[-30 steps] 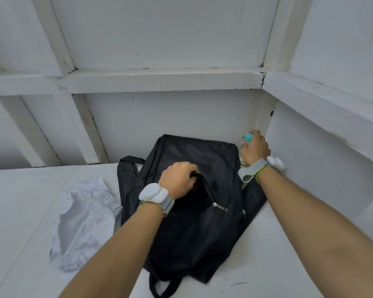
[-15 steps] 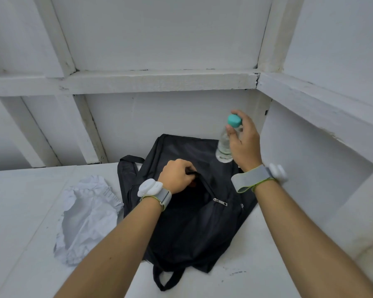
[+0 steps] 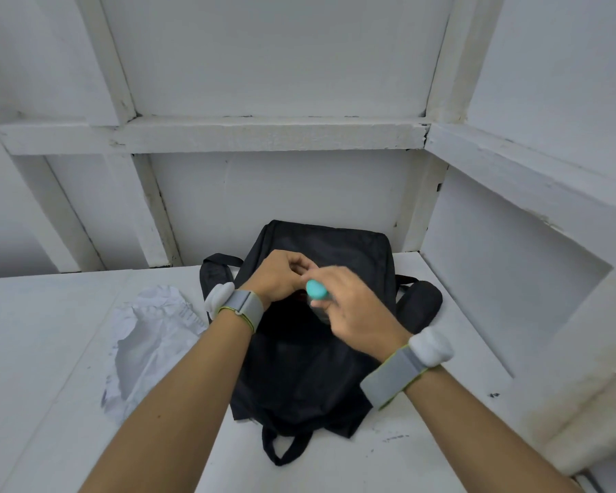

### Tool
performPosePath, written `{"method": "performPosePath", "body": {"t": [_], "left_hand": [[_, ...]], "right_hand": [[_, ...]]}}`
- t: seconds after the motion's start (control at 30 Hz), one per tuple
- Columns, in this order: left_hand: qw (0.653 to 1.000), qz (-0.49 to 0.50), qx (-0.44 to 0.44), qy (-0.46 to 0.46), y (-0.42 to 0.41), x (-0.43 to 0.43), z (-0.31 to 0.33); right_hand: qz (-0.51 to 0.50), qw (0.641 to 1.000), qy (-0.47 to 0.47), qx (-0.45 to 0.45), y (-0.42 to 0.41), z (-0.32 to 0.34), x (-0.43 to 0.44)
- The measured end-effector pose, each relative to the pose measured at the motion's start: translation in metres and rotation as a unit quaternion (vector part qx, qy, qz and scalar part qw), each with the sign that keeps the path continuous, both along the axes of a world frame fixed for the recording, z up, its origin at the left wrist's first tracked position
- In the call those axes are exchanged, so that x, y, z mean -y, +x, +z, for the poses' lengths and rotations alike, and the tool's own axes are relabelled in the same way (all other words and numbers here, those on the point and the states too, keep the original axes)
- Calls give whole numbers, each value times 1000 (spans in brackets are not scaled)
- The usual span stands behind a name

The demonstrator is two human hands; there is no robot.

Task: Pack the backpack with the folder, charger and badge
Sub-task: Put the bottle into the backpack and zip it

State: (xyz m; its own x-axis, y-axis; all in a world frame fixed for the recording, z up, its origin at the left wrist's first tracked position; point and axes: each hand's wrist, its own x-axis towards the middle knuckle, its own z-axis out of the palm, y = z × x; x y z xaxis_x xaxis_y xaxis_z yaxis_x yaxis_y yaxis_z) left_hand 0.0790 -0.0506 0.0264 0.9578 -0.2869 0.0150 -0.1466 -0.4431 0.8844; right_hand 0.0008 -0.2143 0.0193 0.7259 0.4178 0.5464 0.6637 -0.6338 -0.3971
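A black backpack (image 3: 349,257) lies flat on the white surface in the corner, its opening under my hands. My left hand (image 3: 281,279) grips the edge of that opening and holds it apart. My right hand (image 3: 352,311) is closed around a clear water bottle with a teal cap (image 3: 315,290), tilted cap-up, its lower part down in the dark opening. Motion blur smears the right hand. No folder, charger or badge is visible.
A crumpled white plastic bag (image 3: 150,336) lies left of the backpack. White walls with raised beams close in behind and on the right. A backpack strap (image 3: 420,304) sticks out toward the right wall, and a carry loop (image 3: 285,446) lies near me.
My right hand lifted the bottle from the back right corner and carried it left and down over the backpack opening. My left hand stayed on the opening edge.
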Motion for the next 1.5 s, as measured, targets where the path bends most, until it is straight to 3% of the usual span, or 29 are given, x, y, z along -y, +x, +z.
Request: {"method": "performPosePath", "body": {"t": [0.13,0.33,0.57,0.67,0.77,0.83,0.93,1.03,1.13,1.2,1.3,1.4,1.5], "left_hand": [[999,37,-2,-29,-9,1,6],[995,83,-1,-63,-26,9,5],[990,102,-9,-94,-35,4,-7],[991,89,-10,-104,-40,2,-14],[993,79,-9,-90,-46,0,-21],[992,73,-23,-104,-50,0,-26],[990,80,-46,-102,-54,5,-37],[997,65,-3,33,-60,19,-53],[988,71,88,104,-70,43,-62],[982,30,122,138,-77,58,-61],[962,-40,136,234,-86,78,-59],[927,-40,158,337,-87,87,-69],[904,-32,207,373,-86,94,-75]], "right_hand": [[-71,978,-181,76,-1,-27,-2],[-168,902,-389,-80,7,-17,-25],[-175,890,-397,-139,18,-29,-33],[-142,903,-372,-162,15,-31,-27],[-103,932,-322,-130,8,-18,-18],[-100,960,-227,-132,2,-11,-9],[-149,974,10,-169,0,-11,9],[-292,916,188,-199,8,-14,32],[-398,851,194,-281,21,-23,54],[-406,812,212,-361,26,-34,65],[-379,798,252,-394,21,-44,73],[-374,792,270,-400,17,-47,79],[-403,779,249,-412,14,-50,78]]}}
